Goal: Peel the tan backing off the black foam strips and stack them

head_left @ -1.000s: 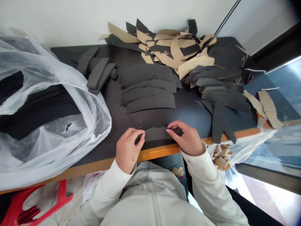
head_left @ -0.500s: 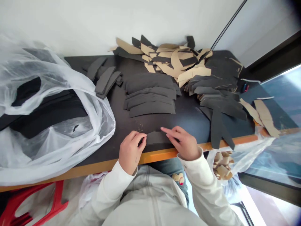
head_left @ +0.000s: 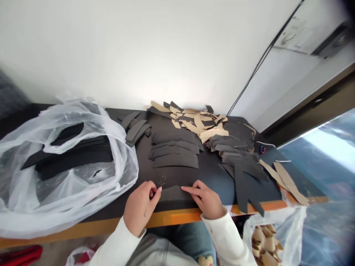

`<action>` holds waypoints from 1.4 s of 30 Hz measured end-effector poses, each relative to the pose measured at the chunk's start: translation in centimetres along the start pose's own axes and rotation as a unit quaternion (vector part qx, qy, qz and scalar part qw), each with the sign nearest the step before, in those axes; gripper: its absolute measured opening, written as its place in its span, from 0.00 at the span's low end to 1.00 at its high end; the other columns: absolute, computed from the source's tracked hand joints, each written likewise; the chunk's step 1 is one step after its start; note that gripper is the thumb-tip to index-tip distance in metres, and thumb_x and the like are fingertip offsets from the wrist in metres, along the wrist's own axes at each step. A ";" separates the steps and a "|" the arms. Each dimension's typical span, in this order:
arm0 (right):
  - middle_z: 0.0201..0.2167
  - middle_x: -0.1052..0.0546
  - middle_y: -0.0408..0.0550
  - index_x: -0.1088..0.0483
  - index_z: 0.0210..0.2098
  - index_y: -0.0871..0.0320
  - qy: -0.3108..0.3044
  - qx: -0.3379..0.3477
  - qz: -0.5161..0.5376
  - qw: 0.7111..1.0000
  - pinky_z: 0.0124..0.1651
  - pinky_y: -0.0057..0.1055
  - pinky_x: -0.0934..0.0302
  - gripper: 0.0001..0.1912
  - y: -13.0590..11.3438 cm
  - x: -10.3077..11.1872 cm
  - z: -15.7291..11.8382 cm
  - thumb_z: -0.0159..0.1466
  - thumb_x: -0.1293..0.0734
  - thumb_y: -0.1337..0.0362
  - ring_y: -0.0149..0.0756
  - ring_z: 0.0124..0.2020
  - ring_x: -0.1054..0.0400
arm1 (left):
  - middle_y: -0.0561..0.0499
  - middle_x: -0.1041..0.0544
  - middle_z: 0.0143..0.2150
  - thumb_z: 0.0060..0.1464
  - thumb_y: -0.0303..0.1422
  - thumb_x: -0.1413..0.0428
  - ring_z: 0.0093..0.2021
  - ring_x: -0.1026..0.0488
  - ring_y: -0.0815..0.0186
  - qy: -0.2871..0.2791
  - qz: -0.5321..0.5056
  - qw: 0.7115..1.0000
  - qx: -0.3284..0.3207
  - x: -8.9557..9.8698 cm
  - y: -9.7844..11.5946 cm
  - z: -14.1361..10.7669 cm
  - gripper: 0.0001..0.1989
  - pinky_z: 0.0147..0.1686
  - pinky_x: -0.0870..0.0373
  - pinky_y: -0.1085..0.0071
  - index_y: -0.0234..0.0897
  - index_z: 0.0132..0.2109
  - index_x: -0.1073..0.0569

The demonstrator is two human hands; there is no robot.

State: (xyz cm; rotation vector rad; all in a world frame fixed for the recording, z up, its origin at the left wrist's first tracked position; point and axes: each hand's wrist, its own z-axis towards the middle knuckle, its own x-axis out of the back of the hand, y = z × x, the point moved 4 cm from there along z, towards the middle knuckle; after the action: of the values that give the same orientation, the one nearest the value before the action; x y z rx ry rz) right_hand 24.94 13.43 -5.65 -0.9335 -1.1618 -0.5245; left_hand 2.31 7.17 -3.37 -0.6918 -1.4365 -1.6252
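head view is tilting upward, taking in more of the white wall (head_left: 138,48) and shrinking everything on the bench, while the right hand (head_left: 206,199) is straightening its fingers (head_left: 188,189) instead of curling them over the work. that leaves a dark foam strip (head_left: 173,194) lying flat near the bench's orange front edge (head_left: 172,218), between the two hands. the left hand (head_left: 141,208) is curling its fingers and resting them at the strip's left end, and the right hand is reaching its extended fingertips toward the right end; neither appears to be lifting it, though i cannot tell whether the left hand is pinching it. just beyond the strip, a stack of curved dark strips (head_left: 174,155) is lying on the bench, with a heap of tan and black offcuts (head_left: 191,122) behind it. a clear plastic bag (head_left: 63,166) holding black sheets (head_left: 74,157) is sitting to the left of the left hand.
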 end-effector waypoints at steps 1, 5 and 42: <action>0.34 0.27 0.41 0.26 0.50 0.37 -0.002 0.000 0.003 1.000 0.33 0.19 0.37 0.22 0.0 0.1 0.0 0.66 0.40 0.70 0.25 0.32 0.28 | 0.54 0.32 0.26 0.63 0.40 0.52 0.26 0.31 0.68 -0.011 -0.012 1.000 0.005 0.4 -0.2 0.0 0.16 0.28 0.36 0.72 0.39 0.28 0.33; 0.34 0.27 0.41 0.26 0.51 0.38 -0.015 0.000 0.012 1.000 0.33 0.21 0.36 0.21 -0.2 0.6 0.1 0.66 0.40 0.68 0.26 0.33 0.29 | 0.54 0.29 0.26 0.62 0.39 0.49 0.28 0.30 0.68 -0.032 -0.033 0.999 0.016 1.1 -0.3 -0.4 0.15 0.30 0.38 0.72 0.39 0.28 0.30; 0.34 0.27 0.40 0.26 0.49 0.37 -0.004 -0.025 0.021 0.999 0.28 0.25 0.43 0.20 -0.2 0.6 -0.1 0.66 0.40 0.66 0.27 0.29 0.31 | 0.41 0.25 0.47 0.62 0.26 0.53 0.50 0.29 0.55 -0.018 0.189 0.970 -0.150 0.9 3.4 -0.2 0.08 0.48 0.32 0.60 0.33 0.43 0.29</action>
State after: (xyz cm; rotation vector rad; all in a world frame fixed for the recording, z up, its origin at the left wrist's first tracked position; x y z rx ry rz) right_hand 25.07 13.33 -5.07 -1.0012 -1.1390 -0.5187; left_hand 4.80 6.84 -0.90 -1.0992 -1.0111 -1.5397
